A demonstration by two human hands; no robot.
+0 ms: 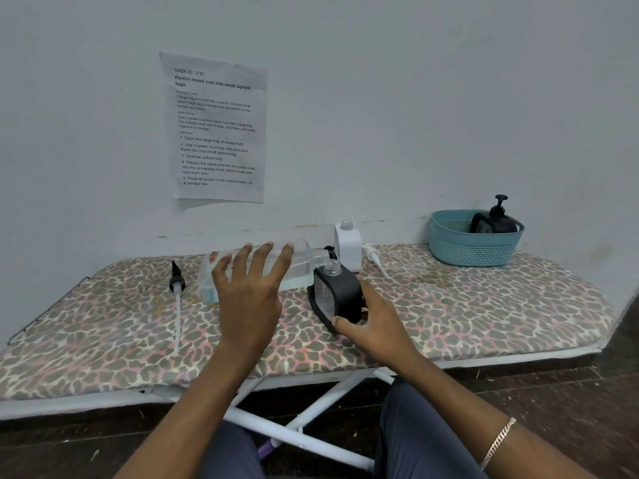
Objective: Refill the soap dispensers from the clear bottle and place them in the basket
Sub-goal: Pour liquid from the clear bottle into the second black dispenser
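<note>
**Reader:** What fills the view, biggest things first?

**Describer:** A leopard-print ironing board point(484, 305) runs across the middle, against a pale wall. A printed task sheet point(218, 129) is taped up at 11 o'clock. A teal basket point(473, 252) sits on the board at 2 o'clock. One capped dispenser point(494, 221) is already inside it, its pump on.

**Reader:** And the hands?

**Describer:** At the centre, the left hand point(249, 295) holds the clear bottle point(302, 266) on its side. Its fingers are spread wide over the top, and the bottle's open neck points toward 3 o'clock. That neck meets the open mouth of a black dispenser point(340, 295), which stands tilted on the board. The right hand point(373, 323) steadies this dispenser. The thumb presses its near lower corner, and the fingers behind it are hidden.

**Reader:** Smaller items?

**Describer:** An uncapped white dispenser point(347, 248) stands at 12 o'clock, just behind the black one. A white pump point(371, 254) lies just beside it at 1 o'clock. A black pump point(177, 280) with a long tube lies at 10 o'clock.

**Reader:** How should this pour go?

**Describer:** Both mouths look narrow, so I'd keep them touching. Raise the bottle's base slowly, brace the dispenser against tipping, and stop before the neck fills.
</note>
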